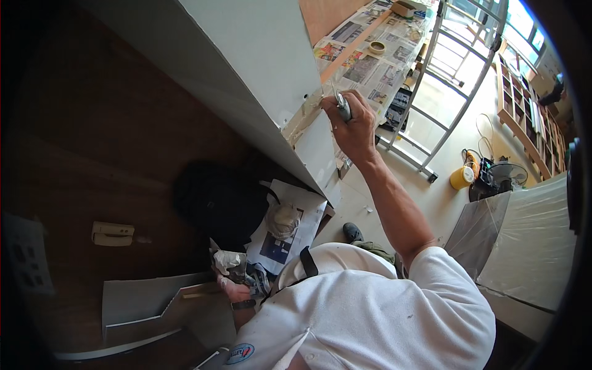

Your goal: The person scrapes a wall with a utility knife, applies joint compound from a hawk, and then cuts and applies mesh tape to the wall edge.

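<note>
Most of the big grey panel (259, 55) that slants across the upper middle of the view looks evenly coated already, smooth and one colour, so I judge the broad face done and the work now down to its edge. Just below it, where the panel meets a paler strip (317, 151), the seam shows a rough, whitish patch (filler or bare material, I cannot tell which), and this reads as the part left to finish.

The floor beyond is spread with newspaper sheets (370, 61), and a metal ladder frame (450, 80) stands over them; both suggest the job is in full swing, not being packed up.

A second grey board (160, 308) lies low on the left, its surface flat and uniform too.

The right hand (353, 120) is raised to the seam, fingers closed around a small metal-handled tool (343, 106) whose tip touches the panel's edge.

The left hand (237, 287) sits low by the white-shirted chest, fingers wrapped about a smeared rag (228, 262) and what seems another small tool, though its shape is unclear.
</note>
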`<state>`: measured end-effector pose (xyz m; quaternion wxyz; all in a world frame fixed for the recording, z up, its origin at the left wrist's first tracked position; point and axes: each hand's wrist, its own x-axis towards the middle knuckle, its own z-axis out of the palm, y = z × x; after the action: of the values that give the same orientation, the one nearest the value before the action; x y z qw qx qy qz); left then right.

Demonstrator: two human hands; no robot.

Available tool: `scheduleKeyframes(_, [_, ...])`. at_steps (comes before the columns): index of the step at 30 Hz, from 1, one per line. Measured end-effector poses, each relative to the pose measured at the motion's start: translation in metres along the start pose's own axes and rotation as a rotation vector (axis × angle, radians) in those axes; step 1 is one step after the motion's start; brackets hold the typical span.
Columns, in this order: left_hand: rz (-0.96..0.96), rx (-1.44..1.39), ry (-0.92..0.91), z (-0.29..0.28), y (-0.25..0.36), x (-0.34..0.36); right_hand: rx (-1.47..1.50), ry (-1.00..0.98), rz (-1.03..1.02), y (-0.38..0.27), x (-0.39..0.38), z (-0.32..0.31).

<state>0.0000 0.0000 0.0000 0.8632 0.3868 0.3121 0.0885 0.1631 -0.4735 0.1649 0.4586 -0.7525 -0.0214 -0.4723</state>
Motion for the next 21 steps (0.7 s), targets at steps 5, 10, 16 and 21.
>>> scheduleKeyframes(5, [0.063, -0.024, -0.04, 0.039, 0.001, 0.007, 0.0, 0.015, -0.145, 0.006, 0.029, 0.015])
scheduleKeyframes(10, [0.049, 0.016, 0.001, 0.029, -0.009, -0.001, 0.08, -0.133, -0.124, 0.007, 0.008, -0.001])
scheduleKeyframes(16, [0.036, 0.021, 0.04, 0.038, -0.012, -0.024, 0.166, -0.116, 0.144, -0.019, -0.017, -0.03])
scheduleKeyframes(21, [0.026, 0.003, 0.008, 0.022, -0.013, -0.012, 0.15, -0.128, 0.112, -0.018, -0.014, -0.028])
